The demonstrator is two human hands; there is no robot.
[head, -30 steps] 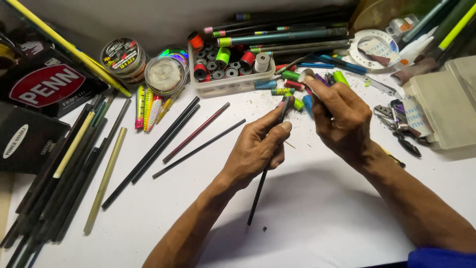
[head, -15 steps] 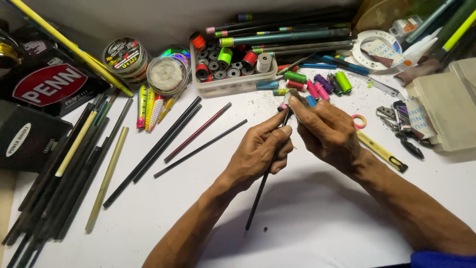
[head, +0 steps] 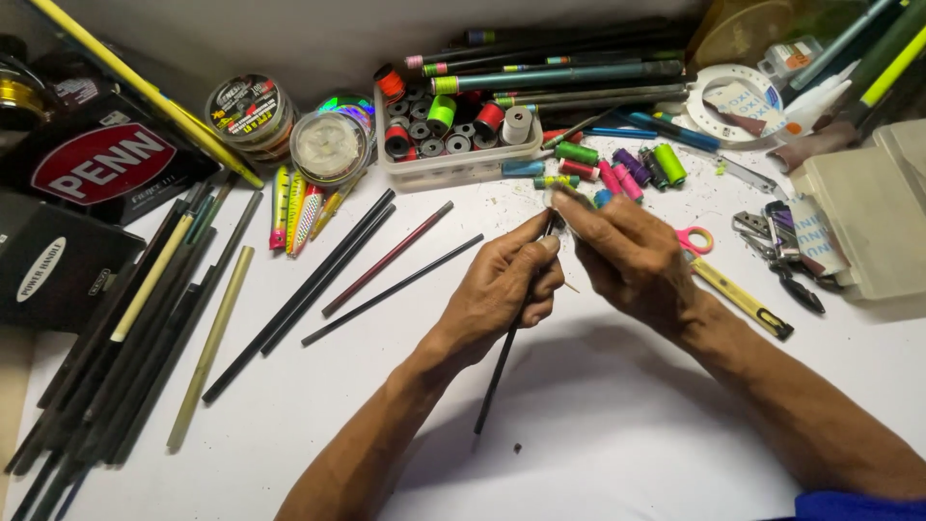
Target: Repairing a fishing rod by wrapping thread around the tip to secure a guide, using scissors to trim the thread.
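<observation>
My left hand [head: 503, 287] grips a thin black rod [head: 494, 384] near its upper end; the rod slants down toward me over the white table [head: 598, 425]. My right hand [head: 629, 256] meets the left at the rod's top, its fingertips pinched around the tip, and whatever small thing they hold is hidden. Several coloured thread spools [head: 617, 172] lie just beyond my hands.
A clear tray of spools [head: 453, 135] stands behind. Long dark rods [head: 328, 270] lie left, with a bundle of rods [head: 125, 338] at the far left edge. Line spools [head: 289, 125], fishing lures [head: 294, 207], pink scissors [head: 696, 239], a yellow cutter [head: 741, 297] and a beige box [head: 868, 227] surround them.
My right hand came down from the coloured spools to the rod's tip and closed in against my left hand. The left hand and rod stayed nearly still.
</observation>
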